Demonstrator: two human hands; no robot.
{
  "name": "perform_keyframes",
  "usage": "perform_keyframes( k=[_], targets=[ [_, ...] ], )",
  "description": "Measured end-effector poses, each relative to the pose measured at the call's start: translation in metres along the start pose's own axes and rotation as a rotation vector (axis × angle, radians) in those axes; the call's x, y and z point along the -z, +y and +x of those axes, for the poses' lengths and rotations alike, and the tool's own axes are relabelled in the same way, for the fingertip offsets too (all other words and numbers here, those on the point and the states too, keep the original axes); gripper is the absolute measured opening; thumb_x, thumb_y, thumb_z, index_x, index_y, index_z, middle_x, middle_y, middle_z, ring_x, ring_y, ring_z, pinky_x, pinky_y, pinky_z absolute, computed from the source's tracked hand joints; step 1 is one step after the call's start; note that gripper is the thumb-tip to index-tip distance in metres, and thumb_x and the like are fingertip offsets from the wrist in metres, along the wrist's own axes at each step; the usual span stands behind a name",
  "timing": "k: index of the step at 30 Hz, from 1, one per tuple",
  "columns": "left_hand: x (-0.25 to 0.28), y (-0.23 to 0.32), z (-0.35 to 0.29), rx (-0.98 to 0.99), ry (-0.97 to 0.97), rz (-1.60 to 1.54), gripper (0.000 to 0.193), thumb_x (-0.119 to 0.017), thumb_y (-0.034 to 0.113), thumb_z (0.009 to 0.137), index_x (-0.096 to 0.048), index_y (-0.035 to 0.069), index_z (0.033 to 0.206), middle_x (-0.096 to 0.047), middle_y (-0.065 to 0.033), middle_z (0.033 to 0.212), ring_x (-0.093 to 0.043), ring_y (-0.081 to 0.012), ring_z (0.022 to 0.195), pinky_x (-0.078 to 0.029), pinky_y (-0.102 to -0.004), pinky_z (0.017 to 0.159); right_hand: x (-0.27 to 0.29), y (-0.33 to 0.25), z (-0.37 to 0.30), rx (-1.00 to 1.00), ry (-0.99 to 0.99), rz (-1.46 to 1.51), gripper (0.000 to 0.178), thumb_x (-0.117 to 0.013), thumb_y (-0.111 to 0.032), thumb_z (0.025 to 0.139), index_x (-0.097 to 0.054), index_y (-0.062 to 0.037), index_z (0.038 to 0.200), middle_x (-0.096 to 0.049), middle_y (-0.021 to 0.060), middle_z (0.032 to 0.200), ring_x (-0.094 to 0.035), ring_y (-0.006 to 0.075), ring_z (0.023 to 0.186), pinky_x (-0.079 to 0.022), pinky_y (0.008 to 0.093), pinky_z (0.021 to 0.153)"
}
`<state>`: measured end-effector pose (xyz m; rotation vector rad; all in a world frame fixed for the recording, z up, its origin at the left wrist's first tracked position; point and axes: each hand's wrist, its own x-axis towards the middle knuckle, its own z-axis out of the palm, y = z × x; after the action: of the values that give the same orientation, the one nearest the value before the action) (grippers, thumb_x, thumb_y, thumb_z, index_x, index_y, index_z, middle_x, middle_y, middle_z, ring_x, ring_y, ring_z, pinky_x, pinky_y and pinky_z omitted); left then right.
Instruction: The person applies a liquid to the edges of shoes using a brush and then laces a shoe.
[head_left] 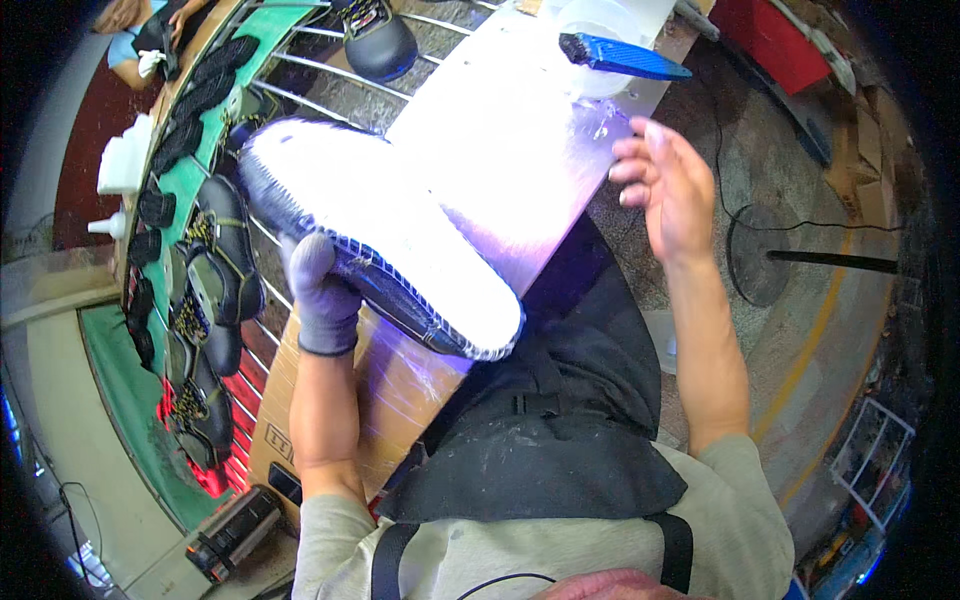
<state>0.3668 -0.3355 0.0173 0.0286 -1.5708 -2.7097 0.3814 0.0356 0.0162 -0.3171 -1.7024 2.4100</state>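
My left hand (325, 295), in a grey glove, grips a black work shoe (385, 235) by its side. The shoe is tipped so that its bright white underside faces up, with pale stitching along the edge. Glare washes out detail on that underside. My bare right hand (675, 190) is raised by the right edge of a pale board (565, 185), fingers loosely bent and apart, holding nothing. Just beyond it, a blue-handled brush (635, 58) with dark bristles lies across a translucent plastic tub (600, 85).
Several dark shoes (205, 310) hang or rest on a metal rack (340, 70) at the left. Another shoe (380, 45) sits at the far side. Below the held shoe is a cardboard box (375, 385). A round stand base (760, 255) is on the floor. Another person's hand (180, 20) shows far left.
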Motion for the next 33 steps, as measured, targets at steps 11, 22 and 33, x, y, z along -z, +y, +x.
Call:
perform_keyframes(
  k=[11,22,33],
  targets=[
    [-0.089,0.018,0.033,-0.816,-0.304,0.861,0.081,-0.103,0.015,0.058,-0.062,0.001,0.126,-0.069,-0.0077,0.116,-0.067,-0.0213,0.105,-0.057,-0.0386,0.095,0.001,0.004,0.077,-0.025,0.113,0.270,0.029,-0.079,-0.028,0.091,-0.065,-0.0042,0.099,-0.065,0.0056,0.079,-0.062,0.0153,0.062,-0.044,0.0244,0.051],
    [-0.090,0.072,-0.021,-0.796,-0.600,1.559,0.060,-0.084,0.033,0.080,-0.066,0.007,0.131,-0.058,-0.0206,0.143,-0.053,-0.0355,0.137,-0.030,-0.0527,0.121,0.026,-0.062,0.070,0.401,-0.070,-0.374,0.025,-0.065,-0.019,0.102,-0.069,0.0021,0.114,-0.076,0.0142,0.104,-0.076,0.0169,0.085,-0.061,0.0219,0.065],
    [-0.065,0.008,-0.011,-0.745,-0.442,1.066,0.073,-0.082,0.028,0.080,-0.051,-0.001,0.139,-0.059,-0.0275,0.137,-0.055,-0.0444,0.132,-0.035,-0.0593,0.115,-0.023,-0.082,0.086,0.682,-0.181,-1.277,0.028,-0.065,-0.029,0.099,-0.068,-0.0016,0.095,-0.068,0.0170,0.075,-0.068,0.0321,0.070,-0.053,0.0424,0.067]
  ],
)
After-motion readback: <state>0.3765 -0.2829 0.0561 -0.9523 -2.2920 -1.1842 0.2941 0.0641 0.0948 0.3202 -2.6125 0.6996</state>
